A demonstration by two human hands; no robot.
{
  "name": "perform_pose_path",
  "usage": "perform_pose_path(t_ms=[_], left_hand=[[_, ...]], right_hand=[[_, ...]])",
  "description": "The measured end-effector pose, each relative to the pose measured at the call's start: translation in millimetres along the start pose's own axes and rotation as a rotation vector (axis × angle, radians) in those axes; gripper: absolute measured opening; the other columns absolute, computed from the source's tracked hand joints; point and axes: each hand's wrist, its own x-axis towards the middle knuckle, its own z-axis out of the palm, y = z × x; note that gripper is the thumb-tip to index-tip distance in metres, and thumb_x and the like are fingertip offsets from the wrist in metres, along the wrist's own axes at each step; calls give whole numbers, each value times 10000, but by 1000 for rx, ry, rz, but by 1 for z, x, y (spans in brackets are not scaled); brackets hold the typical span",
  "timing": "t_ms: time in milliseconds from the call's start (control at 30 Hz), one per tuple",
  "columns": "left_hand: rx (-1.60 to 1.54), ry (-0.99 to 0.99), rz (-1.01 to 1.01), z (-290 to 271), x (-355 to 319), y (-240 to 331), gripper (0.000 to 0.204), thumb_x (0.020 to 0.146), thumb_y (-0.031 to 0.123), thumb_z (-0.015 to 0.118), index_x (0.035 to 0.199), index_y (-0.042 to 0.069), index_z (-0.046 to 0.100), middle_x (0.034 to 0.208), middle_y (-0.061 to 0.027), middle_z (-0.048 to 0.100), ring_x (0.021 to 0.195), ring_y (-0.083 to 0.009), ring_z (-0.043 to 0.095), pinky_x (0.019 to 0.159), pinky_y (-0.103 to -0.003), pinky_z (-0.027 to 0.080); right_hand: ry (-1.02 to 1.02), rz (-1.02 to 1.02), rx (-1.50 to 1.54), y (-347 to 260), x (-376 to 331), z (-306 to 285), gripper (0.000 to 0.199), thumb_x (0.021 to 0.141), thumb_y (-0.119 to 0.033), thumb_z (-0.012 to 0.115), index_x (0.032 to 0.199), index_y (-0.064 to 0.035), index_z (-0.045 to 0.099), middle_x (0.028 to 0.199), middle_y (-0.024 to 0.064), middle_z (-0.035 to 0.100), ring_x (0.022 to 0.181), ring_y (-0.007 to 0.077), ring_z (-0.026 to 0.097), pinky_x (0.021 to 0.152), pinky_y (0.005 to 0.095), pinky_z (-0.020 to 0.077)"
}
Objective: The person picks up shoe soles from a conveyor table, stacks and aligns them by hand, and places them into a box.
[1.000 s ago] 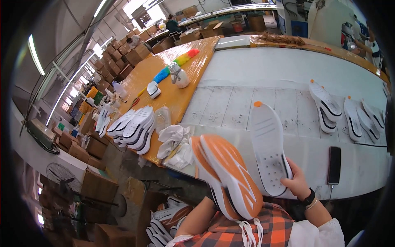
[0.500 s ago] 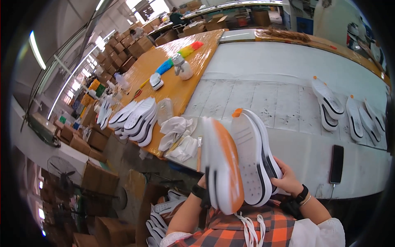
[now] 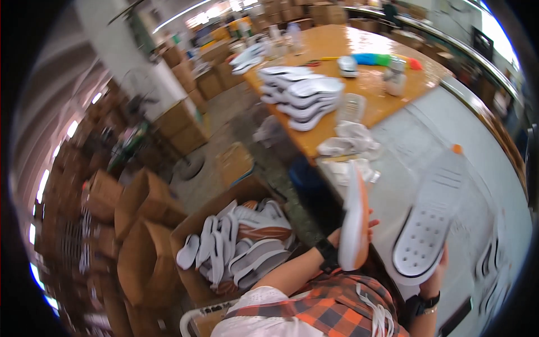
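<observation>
My left hand grips a white shoe sole with an orange underside, held upright and nearly edge-on; some fingertips show past its right edge. In my right hand is a white shoe sole, its dotted inner face turned up and an orange tab at its far end. Most of the right fingers are hidden behind it, and whether a second sole lies beneath cannot be made out. Left of my left forearm stands an open cardboard box with several white and orange soles inside.
Stacked white soles, crumpled white cloths, a spray bottle and a rainbow duster lie on the far worktops. More soles and a phone are on the pale table at right. Cardboard boxes stand at left.
My view has swung left, bringing the box of soles fully into sight. The soles in my two hands are farther apart, and the left one is turned more edge-on.
</observation>
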Motion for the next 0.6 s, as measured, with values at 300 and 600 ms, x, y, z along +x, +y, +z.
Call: perform_pose_path(t_ms=[300,600], left_hand=[[152,-237,325,-35,-22,-21,499,855,204,533,1288,64,327,1236,-115,439,1130,-232,437,988,-369,343],[433,140,396,30,2,-30,648,785,-4,491,1338,58,158,1225,-90,413,1143,-195,408,980,-355,320]], right_hand=[[-311,-346,-336,11,-19,113,738,751,-126,593,1350,37,193,1380,153,262,1263,242,277,1033,348,225],[-525,-277,-596,-20,-9,79,357,751,-23,529,1106,-5,509,1212,132,475,1108,202,464,909,330,385]])
